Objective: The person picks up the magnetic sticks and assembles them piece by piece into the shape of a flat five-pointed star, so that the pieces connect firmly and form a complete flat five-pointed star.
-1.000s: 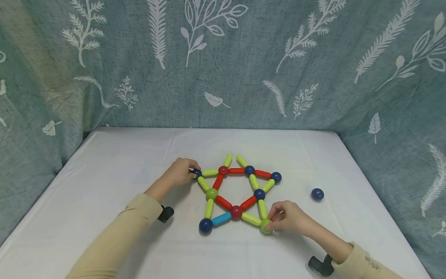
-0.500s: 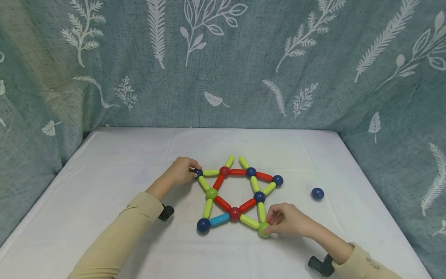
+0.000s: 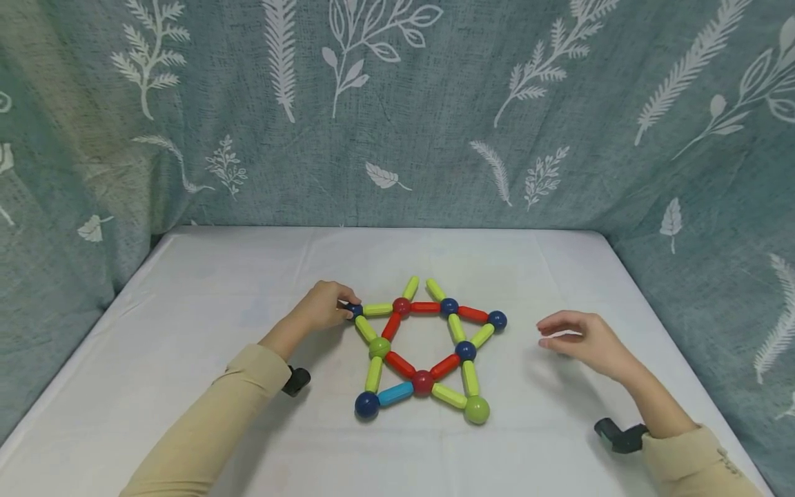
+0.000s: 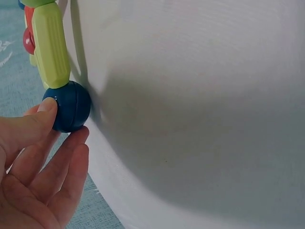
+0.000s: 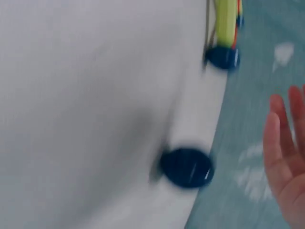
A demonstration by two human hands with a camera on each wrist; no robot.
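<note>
A flat star-like frame of magnetic rods and balls [image 3: 425,307] lies on the white-covered table. At its left point my left hand [image 3: 319,306] pinches a blue ball [image 4: 71,107] between thumb and fingers, with a yellow-green rod [image 4: 51,47] joined to it. My right hand [image 3: 586,338] is over the table to the right of the frame, fingers loosely extended and holding nothing. Beneath it is a loose blue ball [image 5: 187,167], hidden by the hand in the head view. A green ball [image 3: 477,410] forms the frame's lower right corner.
At the top of the frame, two yellow-green rods [image 3: 410,287] lean toward each other with a gap between their free ends. A patterned green-grey curtain [image 3: 397,138] hangs behind and beside the table [image 3: 248,262].
My right hand has let go of the lower right green ball and moved right and away toward the loose blue ball. The left hand still pinches its ball; the frame has shifted slightly.
</note>
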